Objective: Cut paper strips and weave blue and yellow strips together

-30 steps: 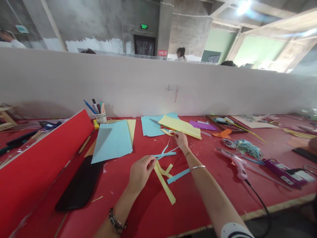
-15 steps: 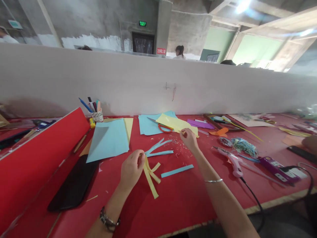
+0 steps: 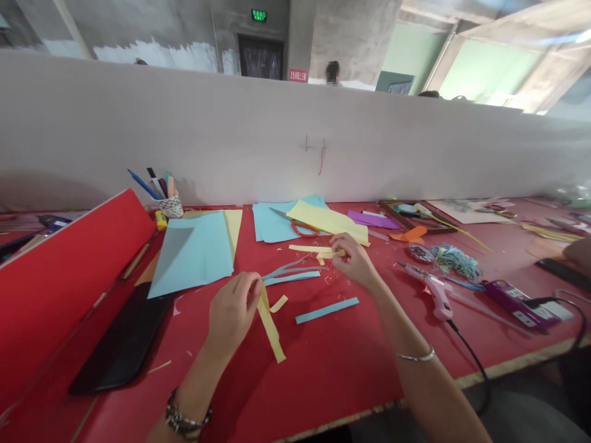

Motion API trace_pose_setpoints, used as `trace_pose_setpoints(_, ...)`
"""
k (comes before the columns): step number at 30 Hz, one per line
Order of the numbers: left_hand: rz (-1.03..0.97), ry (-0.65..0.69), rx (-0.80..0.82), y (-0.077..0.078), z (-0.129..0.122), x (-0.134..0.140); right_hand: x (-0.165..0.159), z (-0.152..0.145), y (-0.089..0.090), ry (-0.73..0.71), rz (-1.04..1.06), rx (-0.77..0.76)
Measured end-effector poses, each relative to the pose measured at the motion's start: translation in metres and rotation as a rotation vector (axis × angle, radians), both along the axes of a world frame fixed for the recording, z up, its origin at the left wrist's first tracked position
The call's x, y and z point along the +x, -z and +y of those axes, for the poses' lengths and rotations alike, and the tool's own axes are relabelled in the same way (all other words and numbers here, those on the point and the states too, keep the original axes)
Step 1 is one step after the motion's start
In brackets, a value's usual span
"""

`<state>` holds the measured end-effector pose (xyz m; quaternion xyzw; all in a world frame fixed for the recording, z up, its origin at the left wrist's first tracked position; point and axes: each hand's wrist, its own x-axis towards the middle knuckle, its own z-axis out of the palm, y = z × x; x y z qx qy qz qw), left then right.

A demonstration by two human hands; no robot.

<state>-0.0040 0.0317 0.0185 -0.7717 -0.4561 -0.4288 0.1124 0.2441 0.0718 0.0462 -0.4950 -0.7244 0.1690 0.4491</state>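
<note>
My left hand (image 3: pixel 234 304) is closed in a pinch around the ends of several thin blue paper strips (image 3: pixel 290 279), which fan out to the right. Yellow paper strips (image 3: pixel 270 329) hang down beside its fingertips; whether they are pinched too, I cannot tell. Across from it, my right hand (image 3: pixel 353 261) is closed on yellow paper strips (image 3: pixel 307 248) that stick out leftward from its fingers. Between the hands and nearer to me, a loose blue paper strip (image 3: pixel 327 311) lies flat on the red table (image 3: pixel 332 369).
Scissors (image 3: pixel 305 230) lie partly under yellow paper (image 3: pixel 327 220) on blue sheets (image 3: pixel 265 224). A pink glue gun (image 3: pixel 436 295), yarn (image 3: pixel 455 261) and purple power strip (image 3: pixel 521 307) are right. Left are blue paper (image 3: pixel 194 252), a black phone-like slab (image 3: pixel 120 344) and a pen cup (image 3: pixel 170 205).
Yellow strips now extend from my right hand, and fewer yellow strips hang by my left. The blue strips have swung closer together. The whole view has shifted slightly.
</note>
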Motion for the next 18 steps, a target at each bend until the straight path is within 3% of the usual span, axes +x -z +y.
trace_pose_setpoints(3, -0.023, 0.003, -0.022, -0.0004, -0.0008, 0.0001, 0.0015, -0.0038, -0.0049, -0.111, 0.361, -0.192)
trace_pose_setpoints(5, -0.048, 0.007, -0.037, -0.0004, -0.0008, 0.0001, 0.0035, -0.0039, -0.0061, -0.11, 0.491, -0.253)
trace_pose_setpoints(11, -0.103, 0.013, -0.044, 0.0001, -0.0013, 0.0005, 0.006, -0.0008, 0.0, -0.005, 0.253, -0.287)
trace_pose_setpoints(15, -0.134, 0.0, -0.035, -0.0003, -0.0021, 0.0005, 0.0051, -0.0036, 0.0, -0.293, 0.393, -0.364)
trace_pose_setpoints(18, -0.116, -0.006, 0.004, -0.0001, -0.0012, 0.0, 0.0043, -0.0042, -0.002, -0.408, 0.417, -0.293)
